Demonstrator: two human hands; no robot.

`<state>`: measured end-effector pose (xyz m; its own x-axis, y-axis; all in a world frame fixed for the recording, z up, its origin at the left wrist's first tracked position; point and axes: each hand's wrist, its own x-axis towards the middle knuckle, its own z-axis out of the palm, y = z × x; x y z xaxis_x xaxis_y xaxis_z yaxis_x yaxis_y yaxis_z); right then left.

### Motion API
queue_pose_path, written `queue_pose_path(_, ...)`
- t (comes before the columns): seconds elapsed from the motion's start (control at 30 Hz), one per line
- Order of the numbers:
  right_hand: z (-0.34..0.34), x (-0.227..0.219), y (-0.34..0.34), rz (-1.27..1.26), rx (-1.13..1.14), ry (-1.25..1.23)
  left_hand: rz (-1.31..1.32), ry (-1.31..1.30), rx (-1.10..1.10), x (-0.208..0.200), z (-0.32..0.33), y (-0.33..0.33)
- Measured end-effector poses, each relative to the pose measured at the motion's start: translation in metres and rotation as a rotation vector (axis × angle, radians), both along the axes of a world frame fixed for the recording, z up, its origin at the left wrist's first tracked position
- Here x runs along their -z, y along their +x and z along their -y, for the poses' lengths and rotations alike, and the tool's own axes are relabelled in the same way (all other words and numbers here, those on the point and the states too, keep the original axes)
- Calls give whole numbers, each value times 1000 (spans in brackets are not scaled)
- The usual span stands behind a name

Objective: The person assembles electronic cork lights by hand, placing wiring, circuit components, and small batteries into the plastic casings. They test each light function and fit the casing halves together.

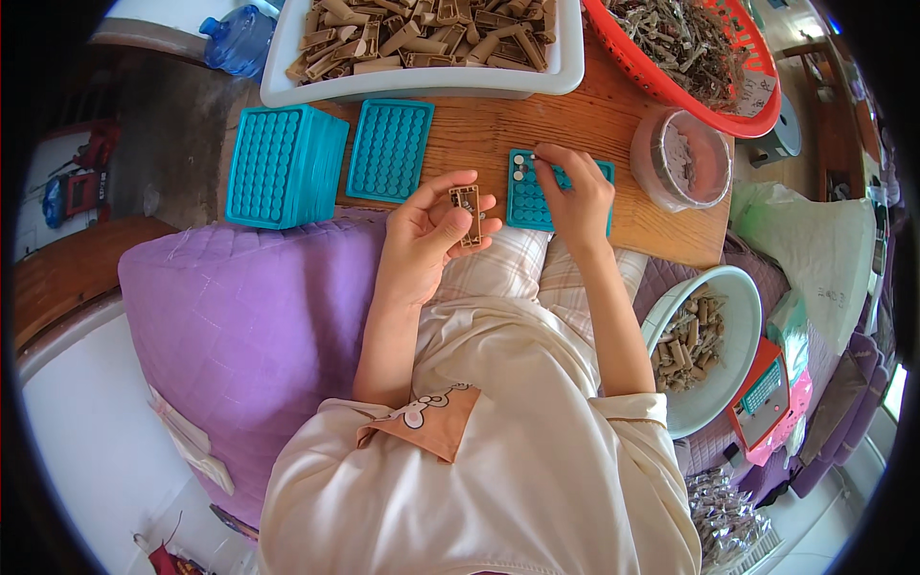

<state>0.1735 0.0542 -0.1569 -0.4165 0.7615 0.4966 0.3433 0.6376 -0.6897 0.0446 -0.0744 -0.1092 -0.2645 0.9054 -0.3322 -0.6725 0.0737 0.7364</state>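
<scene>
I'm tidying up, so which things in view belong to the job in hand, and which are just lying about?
Seemingly for the job:
brown part, in left hand
teal tray, under right hand
white bin and pale bowl, holding similar parts

Probably just lying about:
blue bottle
plastic bag

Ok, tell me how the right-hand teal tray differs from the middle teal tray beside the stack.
The right-hand teal tray has small pale discs at its upper-left corner; the middle teal tray shows none. The person's right hand partly hides the right-hand teal tray, while the middle teal tray is uncovered. Both are teal, with rows of round cells.
</scene>
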Motion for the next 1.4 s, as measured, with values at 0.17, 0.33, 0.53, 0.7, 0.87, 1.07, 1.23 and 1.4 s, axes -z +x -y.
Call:
queue_pose_path(0.17,39,-51,-10,-145,-102,102,-24,-18,36,1,-2,4)
queue_pose_path(0.33,43,-51,-10,-13,-243,282,-11,-23,12,-4,-7,12)
queue_pose_path(0.53,32,-43,-2,-46,-168,-55,26,-35,7,3,-6,6)
queue_pose_path(0.7,0,-3,5,147,-5,-168,-54,-64,60,-2,-9,6)
queue_pose_path(0.87,1,9,-2,366,-114,-51,-59,-62,78,-1,-7,5)
queue_pose_path(1.07,3,4,-2,348,-79,-44,-67,-69,81,-2,-8,5)
queue_pose_path(1.23,32,-32,-2,-225,-40,-253,-60,-58,98,-2,-7,5)
queue_pose_path(1.4,45,-48,-3,-208,-213,5,-100,-4,127,0,-8,11)
